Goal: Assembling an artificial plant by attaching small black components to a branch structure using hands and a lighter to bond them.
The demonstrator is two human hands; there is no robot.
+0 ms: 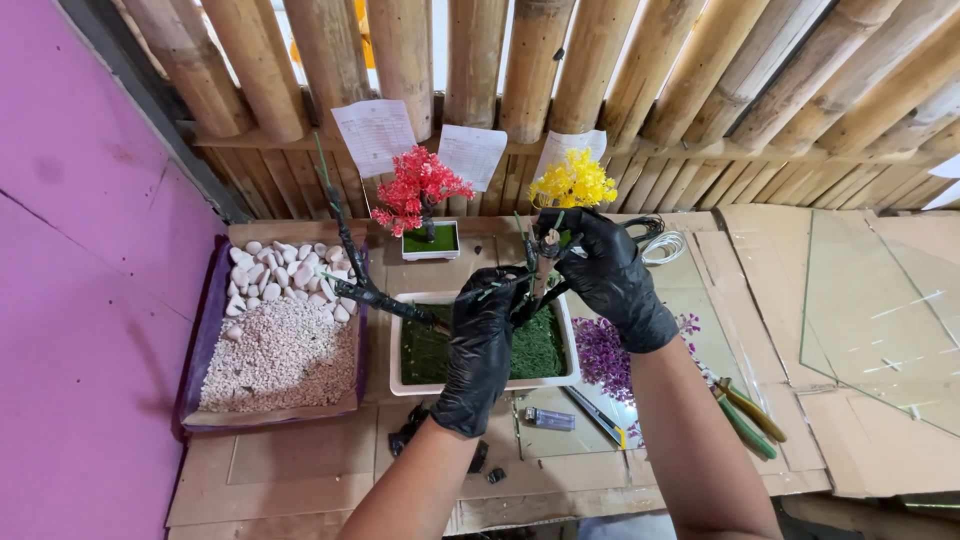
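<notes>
Branches (pixel 545 262) of a dark wire tree rise from the white tray (pixel 400 372) of green moss at the middle of the bench (pixel 300 470), and both black-gloved hands work on them. The left hand (pixel 482 340) is clenched round the lower stems just above the moss; the right hand (pixel 600 265), at one o'clock from it, pinches an upper twig tip. One long bare bough (pixel 365 285) leans out toward ten o'clock. The trunk looks planted and the moss laid, but no blossom is on it, so I judge the dressing is yet to be done.

Nearest the person, at five o'clock of the tray, lie a lighter (pixel 549 419) and a knife (pixel 597 417), with purple blossom sprigs (pixel 603 358) beside them and green-handled pliers (pixel 748 415) farther toward three o'clock. At nine o'clock sits a box of gravel and white pebbles (pixel 280 340).

Beyond, at twelve o'clock, stand a small red-blossomed tree (pixel 420 190) in its pot and a yellow one (pixel 572 182), which crowd the working space against the bamboo wall (pixel 600 70). A wire coil (pixel 665 245) lies behind the right hand.
</notes>
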